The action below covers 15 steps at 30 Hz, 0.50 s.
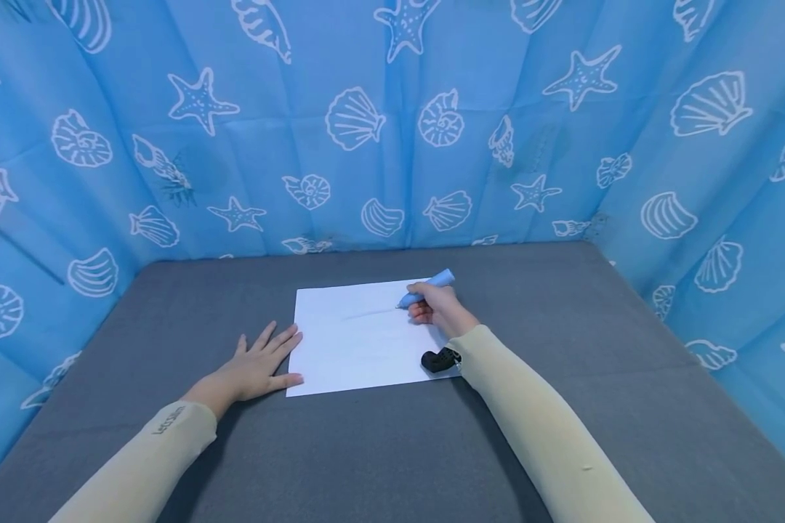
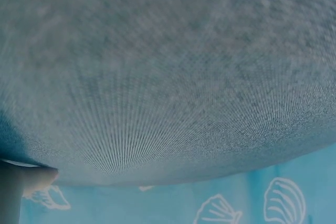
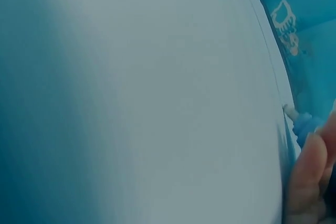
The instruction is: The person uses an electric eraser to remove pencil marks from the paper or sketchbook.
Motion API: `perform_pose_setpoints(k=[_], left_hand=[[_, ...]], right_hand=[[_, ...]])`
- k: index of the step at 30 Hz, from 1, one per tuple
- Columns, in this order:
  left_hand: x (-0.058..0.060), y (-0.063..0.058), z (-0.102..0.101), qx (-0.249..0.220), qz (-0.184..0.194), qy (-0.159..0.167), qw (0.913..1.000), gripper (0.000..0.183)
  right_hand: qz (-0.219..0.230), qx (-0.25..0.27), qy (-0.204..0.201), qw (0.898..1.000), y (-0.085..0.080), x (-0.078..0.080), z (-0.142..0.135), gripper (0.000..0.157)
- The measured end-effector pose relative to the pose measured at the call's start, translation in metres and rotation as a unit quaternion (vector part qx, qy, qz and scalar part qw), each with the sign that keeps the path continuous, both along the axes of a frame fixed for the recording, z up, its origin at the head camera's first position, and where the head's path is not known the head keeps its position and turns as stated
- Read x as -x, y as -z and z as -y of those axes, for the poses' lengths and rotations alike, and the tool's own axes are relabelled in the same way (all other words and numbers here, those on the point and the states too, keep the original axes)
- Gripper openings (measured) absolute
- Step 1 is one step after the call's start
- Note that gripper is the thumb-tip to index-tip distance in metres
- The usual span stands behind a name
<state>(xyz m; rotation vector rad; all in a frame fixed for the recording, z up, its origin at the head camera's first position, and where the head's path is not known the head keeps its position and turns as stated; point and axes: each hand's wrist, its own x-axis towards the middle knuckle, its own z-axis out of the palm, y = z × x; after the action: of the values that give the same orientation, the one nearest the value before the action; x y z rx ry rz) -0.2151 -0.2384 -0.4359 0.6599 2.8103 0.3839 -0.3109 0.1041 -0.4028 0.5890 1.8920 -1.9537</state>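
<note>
A white sheet of paper point(image 1: 353, 349) lies on the grey cloth, with a faint line across its upper part. My right hand point(image 1: 437, 303) pinches a chunky light blue pen point(image 1: 443, 277) between thumb and fingers, its tip at the right end of that line. In the right wrist view the pen's pale tip and ridged blue grip point(image 3: 304, 127) show beside the fingertips. My left hand point(image 1: 251, 369) is spread flat, fingertips and thumb resting on the paper's left edge. The left wrist view catches only a fingertip of it, low at the left.
The grey cloth-covered table point(image 1: 353, 457) extends around the paper. A blue curtain point(image 1: 379, 174) with white shells and starfish hangs behind it and along both sides. A small black object point(image 1: 440, 360) sits under the right wrist, over the paper's lower right corner.
</note>
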Motion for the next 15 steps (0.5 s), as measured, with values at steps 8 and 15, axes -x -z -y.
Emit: perform_pose_setpoints(k=[8, 15], left_hand=[[-0.0017, -0.0012, 0.0000, -0.003, -0.003, -0.001, 1.0000, 0.093], [-0.0017, -0.0015, -0.0006, -0.003, 0.002, -0.002, 1.0000, 0.093]], right_hand=[[0.012, 0.003, 0.006, 1.000, 0.0007, 0.0019, -0.0007, 0.024], [0.014, 0.020, 0.032, 0.999, 0.0023, 0.0018, -0.0035, 0.021]])
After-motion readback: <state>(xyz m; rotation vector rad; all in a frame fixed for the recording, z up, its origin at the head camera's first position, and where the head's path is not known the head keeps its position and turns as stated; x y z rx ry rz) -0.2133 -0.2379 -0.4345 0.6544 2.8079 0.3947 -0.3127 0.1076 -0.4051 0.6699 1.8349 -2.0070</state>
